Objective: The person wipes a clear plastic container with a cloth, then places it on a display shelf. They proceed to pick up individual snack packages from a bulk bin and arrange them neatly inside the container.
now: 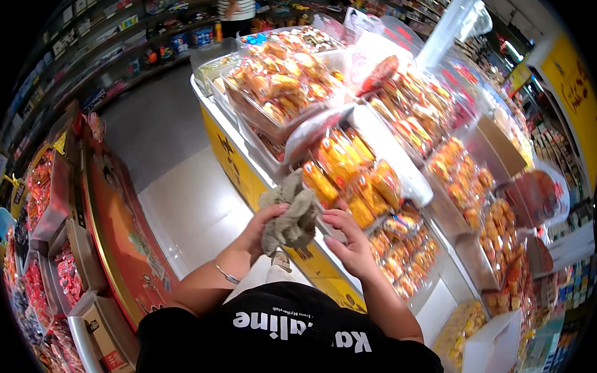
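Observation:
My left hand (257, 232), with a metal bangle at its wrist, grips a crumpled grey-green cloth (292, 216) in front of my body. Just right of the cloth is my right hand (350, 242), fingers apart and holding nothing. It is raised by the near edge of a display stand with yellow panels (226, 149). Beyond that hand lie yellow pastries in clear wrappers (341, 156). Smaller wrapped baked snacks (407, 252) fill the bin to its right. Whether the right fingertips touch a package, I cannot tell.
A clear bin heaped with wrapped buns (282, 82) stands on the stand's far corner. To my left runs a red counter (122, 215) beside bins of red-wrapped sweets (68, 274). Tiled floor (194, 207) separates the two. A person in a striped top (238, 4) stands near the back shelves.

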Tool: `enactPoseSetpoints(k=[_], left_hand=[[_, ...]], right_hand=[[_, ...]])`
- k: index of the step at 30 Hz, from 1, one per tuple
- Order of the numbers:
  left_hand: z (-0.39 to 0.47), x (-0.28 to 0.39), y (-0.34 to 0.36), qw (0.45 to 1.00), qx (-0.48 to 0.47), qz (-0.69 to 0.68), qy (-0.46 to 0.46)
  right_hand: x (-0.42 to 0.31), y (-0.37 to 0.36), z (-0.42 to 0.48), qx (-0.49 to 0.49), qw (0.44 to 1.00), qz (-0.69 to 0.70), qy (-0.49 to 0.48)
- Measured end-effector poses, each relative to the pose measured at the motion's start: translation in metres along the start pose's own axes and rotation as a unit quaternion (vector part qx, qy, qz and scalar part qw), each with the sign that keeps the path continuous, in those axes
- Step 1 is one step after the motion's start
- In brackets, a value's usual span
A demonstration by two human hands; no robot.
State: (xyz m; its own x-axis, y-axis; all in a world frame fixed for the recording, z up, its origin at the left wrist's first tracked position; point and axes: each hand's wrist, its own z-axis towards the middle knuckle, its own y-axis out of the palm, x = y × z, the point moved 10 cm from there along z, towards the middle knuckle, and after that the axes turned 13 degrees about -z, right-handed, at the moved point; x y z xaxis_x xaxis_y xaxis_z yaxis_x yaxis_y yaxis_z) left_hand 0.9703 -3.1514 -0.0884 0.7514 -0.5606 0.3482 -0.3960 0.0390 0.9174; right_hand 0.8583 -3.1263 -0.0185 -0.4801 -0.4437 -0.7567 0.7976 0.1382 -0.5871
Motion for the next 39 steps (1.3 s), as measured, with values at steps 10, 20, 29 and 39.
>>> enactPoseSetpoints(k=[10, 20, 29, 39], left_hand=[[0.038, 0.251, -0.114, 0.969, 0.078, 0.090, 0.217], [0.170, 0.453, -0.150, 0.898, 0.160, 0.393, 0.119], [0.355, 0.441, -0.124, 0.799, -0.101, 0.565, -0.180], [0.403, 0.416, -0.119, 0.812, -0.224, 0.514, -0.163]], right_hand=[[0.142, -0.020, 0.148, 0.052, 0.903, 0.359, 0.228], [0.187, -0.041, 0.243, 0.256, 0.855, 0.298, 0.338], [0.181, 0.026, 0.270, 0.351, 0.689, 0.357, 0.523], [0.239, 0.040, 0.266, 0.450, 0.702, 0.379, 0.400]])
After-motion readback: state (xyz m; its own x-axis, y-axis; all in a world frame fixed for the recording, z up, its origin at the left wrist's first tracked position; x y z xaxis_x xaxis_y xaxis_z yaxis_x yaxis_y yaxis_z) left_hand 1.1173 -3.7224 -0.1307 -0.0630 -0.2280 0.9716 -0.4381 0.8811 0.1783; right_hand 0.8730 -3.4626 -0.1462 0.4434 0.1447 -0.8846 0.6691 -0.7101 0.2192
